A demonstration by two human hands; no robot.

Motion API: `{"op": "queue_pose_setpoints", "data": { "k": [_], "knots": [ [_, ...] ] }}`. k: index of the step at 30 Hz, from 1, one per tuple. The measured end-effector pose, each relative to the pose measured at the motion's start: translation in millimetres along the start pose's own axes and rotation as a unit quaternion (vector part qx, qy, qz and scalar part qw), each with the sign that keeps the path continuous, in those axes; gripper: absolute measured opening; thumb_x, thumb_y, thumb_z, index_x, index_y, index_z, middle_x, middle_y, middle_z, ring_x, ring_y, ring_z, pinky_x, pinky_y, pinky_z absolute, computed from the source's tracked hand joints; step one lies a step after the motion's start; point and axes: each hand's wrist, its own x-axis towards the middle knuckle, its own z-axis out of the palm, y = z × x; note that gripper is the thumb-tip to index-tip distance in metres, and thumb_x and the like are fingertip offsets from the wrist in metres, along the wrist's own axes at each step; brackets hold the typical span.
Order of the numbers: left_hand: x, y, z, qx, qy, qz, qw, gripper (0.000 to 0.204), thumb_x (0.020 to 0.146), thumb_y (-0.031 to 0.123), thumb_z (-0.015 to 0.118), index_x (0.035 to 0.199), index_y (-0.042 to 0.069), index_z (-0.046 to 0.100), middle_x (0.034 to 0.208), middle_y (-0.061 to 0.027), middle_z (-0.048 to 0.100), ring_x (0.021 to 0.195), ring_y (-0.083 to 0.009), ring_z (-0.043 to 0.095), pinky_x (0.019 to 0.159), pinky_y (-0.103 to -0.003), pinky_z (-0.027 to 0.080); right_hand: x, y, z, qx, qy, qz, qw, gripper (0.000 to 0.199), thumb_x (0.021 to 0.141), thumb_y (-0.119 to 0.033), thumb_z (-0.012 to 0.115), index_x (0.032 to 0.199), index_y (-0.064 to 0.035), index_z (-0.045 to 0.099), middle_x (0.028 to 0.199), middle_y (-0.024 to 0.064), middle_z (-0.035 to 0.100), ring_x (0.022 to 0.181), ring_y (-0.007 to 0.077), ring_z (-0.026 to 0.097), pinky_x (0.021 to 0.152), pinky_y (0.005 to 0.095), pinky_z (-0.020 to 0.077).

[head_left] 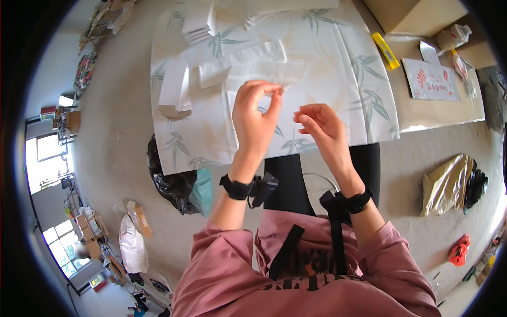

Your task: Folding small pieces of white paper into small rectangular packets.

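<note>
My left hand [252,113] is over the table, thumb and forefinger pinched together. Their tips meet at the near edge of a thin translucent plastic sleeve [248,79] lying flat; what is between them is too small to make out. To its right, my right hand [326,126] hovers above the table's near edge, its fingers loosely curled and slightly apart, holding nothing visible. Just beyond the left hand lies a white folded strip [259,53]. A stack of white folded pieces [174,84] sits at the left, and another white stack [199,24] is farther back.
A leaf-patterned cloth covers the table [338,119]. On a side surface at the right lie a yellow cutter [385,51] and a printed card sheet [430,79], beside a cardboard box [406,16]. Black plastic bags [177,187] lie on the floor at the left.
</note>
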Motion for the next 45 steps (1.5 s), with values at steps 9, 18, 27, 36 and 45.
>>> {"op": "queue_pose_setpoints", "data": {
  "k": [9, 18, 27, 36, 45],
  "knots": [
    [-69.6, 18.1, 22.3, 0.074, -0.084, 0.064, 0.992, 0.012, 0.074, 0.001, 0.070, 0.084, 0.006, 0.065, 0.086, -0.0048, 0.063, 0.082, -0.0241, 0.061, 0.070, -0.035, 0.049, -41.2, 17.6, -25.0, -0.031, 0.060, 0.120, 0.990, 0.020, 0.088, -0.016, 0.065, 0.098, 0.0003, 0.059, 0.090, 0.0044, 0.063, 0.084, 0.0095, 0.061, 0.068, 0.0234, 0.0486],
    [-87.1, 11.9, 55.1, 0.047, -0.166, 0.088, 0.981, 0.015, 0.073, 0.002, 0.069, 0.085, 0.009, 0.062, 0.085, -0.0026, 0.064, 0.080, -0.0231, 0.062, 0.070, -0.034, 0.050, -52.4, 50.1, -61.6, -0.024, 0.066, 0.068, 0.995, 0.021, 0.082, -0.001, 0.063, 0.102, 0.0035, 0.056, 0.097, 0.0069, 0.062, 0.097, 0.0140, 0.060, 0.084, 0.0269, 0.0493],
    [-82.7, 14.0, 70.2, -0.019, -0.275, 0.031, 0.961, 0.032, 0.075, -0.004, 0.066, 0.105, 0.006, 0.064, 0.100, -0.0081, 0.068, 0.094, -0.0255, 0.065, 0.081, -0.033, 0.051, -48.9, 47.5, -75.9, 0.017, 0.097, 0.108, 0.989, 0.021, 0.083, 0.003, 0.060, 0.104, 0.0038, 0.056, 0.101, 0.0082, 0.062, 0.099, 0.0143, 0.060, 0.087, 0.0271, 0.0493],
    [-87.3, 6.8, 69.7, -0.067, -0.262, -0.044, 0.962, 0.027, 0.080, -0.004, 0.065, 0.106, 0.004, 0.065, 0.095, -0.0066, 0.068, 0.082, -0.0178, 0.066, 0.073, -0.027, 0.052, -47.0, 43.7, -71.3, -0.005, 0.111, 0.070, 0.991, 0.017, 0.083, 0.003, 0.059, 0.100, 0.0017, 0.058, 0.097, 0.0072, 0.065, 0.095, 0.0137, 0.062, 0.084, 0.0265, 0.0487],
    [-86.5, 5.0, 67.3, -0.252, -0.187, -0.285, 0.906, 0.029, 0.085, 0.000, 0.066, 0.113, -0.001, 0.060, 0.091, -0.0093, 0.068, 0.080, -0.0116, 0.065, 0.067, -0.024, 0.056, -42.2, 41.8, -57.8, -0.088, 0.110, 0.015, 0.990, 0.012, 0.082, -0.001, 0.062, 0.094, -0.0004, 0.061, 0.091, 0.0041, 0.065, 0.088, 0.0123, 0.062, 0.073, 0.0257, 0.0480]
  ]
}}
